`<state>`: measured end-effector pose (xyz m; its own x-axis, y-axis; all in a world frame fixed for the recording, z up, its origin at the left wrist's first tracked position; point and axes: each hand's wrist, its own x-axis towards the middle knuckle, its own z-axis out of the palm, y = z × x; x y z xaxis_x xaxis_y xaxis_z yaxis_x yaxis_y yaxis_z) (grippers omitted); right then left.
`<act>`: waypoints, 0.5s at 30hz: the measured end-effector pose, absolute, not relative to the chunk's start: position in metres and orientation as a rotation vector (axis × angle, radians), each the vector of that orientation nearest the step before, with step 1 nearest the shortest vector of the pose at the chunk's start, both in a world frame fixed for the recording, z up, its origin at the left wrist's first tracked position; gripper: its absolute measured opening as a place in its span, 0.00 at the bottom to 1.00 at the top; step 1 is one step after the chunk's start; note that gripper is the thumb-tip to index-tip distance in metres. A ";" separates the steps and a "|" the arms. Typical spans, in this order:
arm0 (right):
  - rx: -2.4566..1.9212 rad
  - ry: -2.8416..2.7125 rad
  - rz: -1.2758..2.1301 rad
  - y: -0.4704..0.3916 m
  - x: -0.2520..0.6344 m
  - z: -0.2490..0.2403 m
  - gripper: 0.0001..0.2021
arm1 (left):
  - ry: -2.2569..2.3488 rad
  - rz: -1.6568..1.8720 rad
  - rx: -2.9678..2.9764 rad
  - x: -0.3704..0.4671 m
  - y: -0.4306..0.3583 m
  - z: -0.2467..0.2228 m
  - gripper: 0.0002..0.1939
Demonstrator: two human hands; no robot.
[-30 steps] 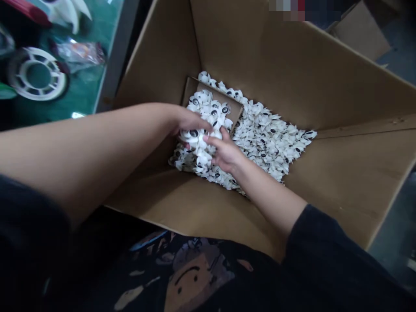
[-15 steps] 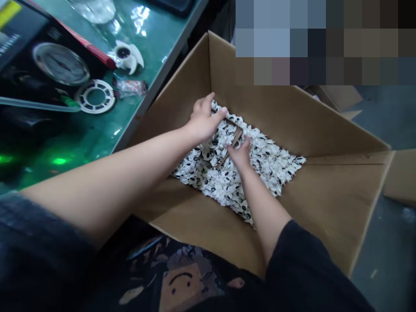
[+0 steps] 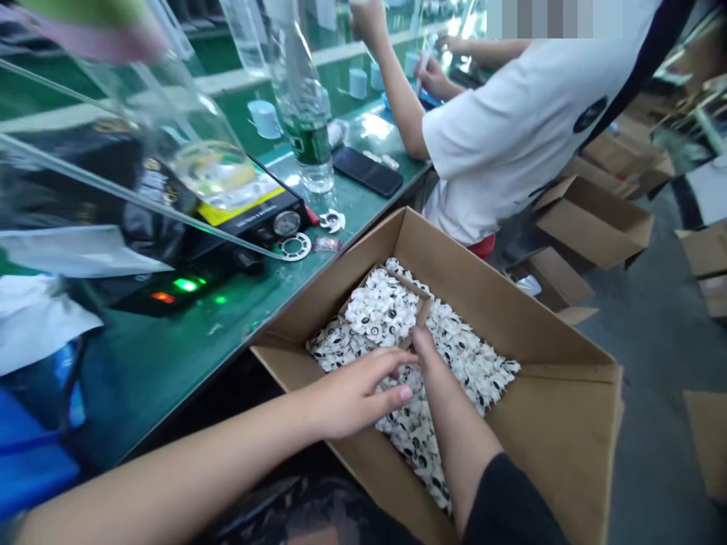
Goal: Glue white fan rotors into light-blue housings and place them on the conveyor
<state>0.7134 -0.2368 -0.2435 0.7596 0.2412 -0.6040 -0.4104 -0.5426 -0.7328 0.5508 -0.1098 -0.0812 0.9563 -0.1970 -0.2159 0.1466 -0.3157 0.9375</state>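
Inside a large open cardboard carton (image 3: 545, 409) lies a layer of small white fan-like parts (image 3: 466, 356) with dark centres. Among them sits a small cardboard box (image 3: 423, 309), heaped with more white fan-like parts (image 3: 382, 306). At the near right corner of that small box is my right hand (image 3: 422, 342), closed on its edge, with most fingers hidden. My left hand (image 3: 369, 390) hovers over the carton's near side, fingers stretched and apart, holding nothing. Its fingertips come close to my right wrist.
Left of the carton stands a green workbench (image 3: 227, 333) with a black device (image 3: 266, 204), a plastic bottle (image 3: 307, 136), a phone (image 3: 368, 171), a white ring (image 3: 294, 247) and a white fan part (image 3: 332, 221). A co-worker in a white shirt (image 3: 511, 129) sits beyond. Open cartons (image 3: 596, 219) stand right.
My left hand has left the small box's far side and come back toward me. The small box now shows a full heap of parts. The view has swung up, showing the bench and a co-worker.
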 end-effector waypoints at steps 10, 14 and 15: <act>-1.882 0.268 0.902 -0.288 0.706 -0.176 0.16 | 0.181 -0.157 1.756 0.467 -0.088 -0.063 0.27; -1.859 0.182 0.850 -0.313 0.694 -0.108 0.16 | 0.091 -0.147 1.909 0.423 -0.085 -0.025 0.26; -1.844 0.145 0.855 -0.321 0.689 -0.089 0.16 | 0.052 -0.134 1.971 0.409 -0.083 -0.014 0.26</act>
